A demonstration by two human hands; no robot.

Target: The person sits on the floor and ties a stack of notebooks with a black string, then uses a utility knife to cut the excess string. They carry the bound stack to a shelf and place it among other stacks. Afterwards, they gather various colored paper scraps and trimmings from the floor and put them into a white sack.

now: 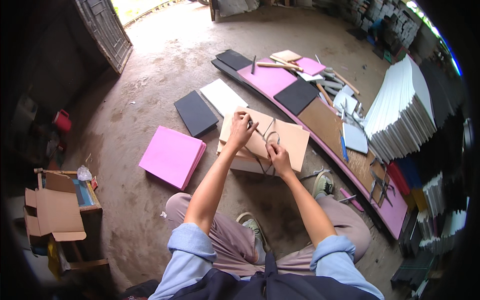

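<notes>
A stack of peach-coloured sheets [295, 139], seemingly foam, lies on the floor in front of my crossed legs. A thin dark strap [260, 134] runs across its top and down its near side, with a loose loop standing up near the middle. My left hand [242, 131] rests over the top left of the stack, its fingers curled on the strap. Lower and to the right, my right hand [278, 156] pinches the strap by the near edge. The exact grip of the left fingertips is partly hidden by the hand.
Left of the stack lie pink sheets [167, 155], dark grey sheets [195, 112] and a white sheet [223, 97]. A long low board [325, 122] with offcuts and tools runs along the right, beside tall white sheets [400, 110]. An opened cardboard box [59, 212] stands far left.
</notes>
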